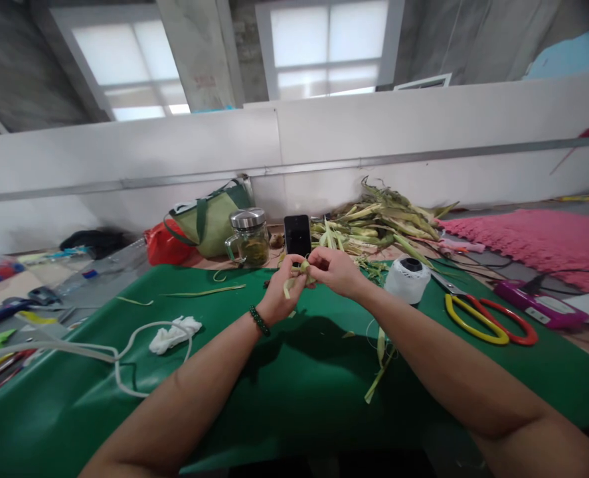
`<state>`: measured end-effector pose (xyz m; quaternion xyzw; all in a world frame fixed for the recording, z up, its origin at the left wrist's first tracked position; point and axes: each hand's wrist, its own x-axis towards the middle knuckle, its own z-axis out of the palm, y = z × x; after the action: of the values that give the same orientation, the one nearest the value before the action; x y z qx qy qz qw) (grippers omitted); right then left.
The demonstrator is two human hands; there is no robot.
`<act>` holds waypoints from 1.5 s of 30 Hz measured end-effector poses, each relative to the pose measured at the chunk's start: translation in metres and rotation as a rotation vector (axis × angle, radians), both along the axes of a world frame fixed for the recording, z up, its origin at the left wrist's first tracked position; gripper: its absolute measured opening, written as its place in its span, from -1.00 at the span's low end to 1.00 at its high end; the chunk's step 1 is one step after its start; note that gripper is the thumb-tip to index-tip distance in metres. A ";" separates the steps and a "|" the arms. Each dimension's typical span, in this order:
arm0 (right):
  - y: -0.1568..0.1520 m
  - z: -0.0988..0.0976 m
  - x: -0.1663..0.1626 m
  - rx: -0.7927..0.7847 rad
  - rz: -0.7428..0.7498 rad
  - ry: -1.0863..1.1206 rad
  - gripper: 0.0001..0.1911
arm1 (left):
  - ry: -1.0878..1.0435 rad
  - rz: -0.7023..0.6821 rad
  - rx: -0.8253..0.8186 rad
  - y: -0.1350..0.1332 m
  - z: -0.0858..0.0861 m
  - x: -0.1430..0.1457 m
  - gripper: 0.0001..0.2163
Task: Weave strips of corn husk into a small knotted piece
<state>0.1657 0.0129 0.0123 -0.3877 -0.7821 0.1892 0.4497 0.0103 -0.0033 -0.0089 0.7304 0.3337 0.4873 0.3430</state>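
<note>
Above the middle of the green mat (304, 411), my left hand (280, 287) and my right hand (338, 271) meet. Pale green plant strips (288, 289), bent into a small loop, are pinched between the fingers of both hands. One strip end hangs down below my left thumb. My fingers partly cover the strips, so their exact weave cannot be made out. A dark phone (297, 235) stands upright just behind my hands. Right of them sits a white thread spool (408, 281), and loose strips (380, 372) lie on the mat under my right forearm.
A heap of green leaves (388, 216) lies at the back. Large scissors (488, 318) with yellow and red handles rest at right, near a purple device (540, 304). A lidded glass mug (249, 239), a green bag (212, 219), white tissue (174, 334) and a white cable (119, 362) are at left.
</note>
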 end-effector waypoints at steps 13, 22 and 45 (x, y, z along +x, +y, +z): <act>-0.005 0.007 -0.002 -0.363 0.328 0.268 -0.79 | -0.109 0.011 -0.068 -0.004 0.004 0.002 -0.83; -0.004 -0.001 -0.008 -0.301 0.210 0.261 -0.84 | -0.105 -0.059 -0.097 -0.003 0.001 0.003 -0.80; 0.005 -0.002 0.000 -0.365 0.217 0.267 -0.83 | -0.103 -0.131 -0.128 0.003 -0.005 0.001 -0.71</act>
<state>0.1654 0.0175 0.0104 -0.3480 -0.7057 0.4241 0.4484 0.0108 0.0000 -0.0140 0.7014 0.2976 0.4784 0.4366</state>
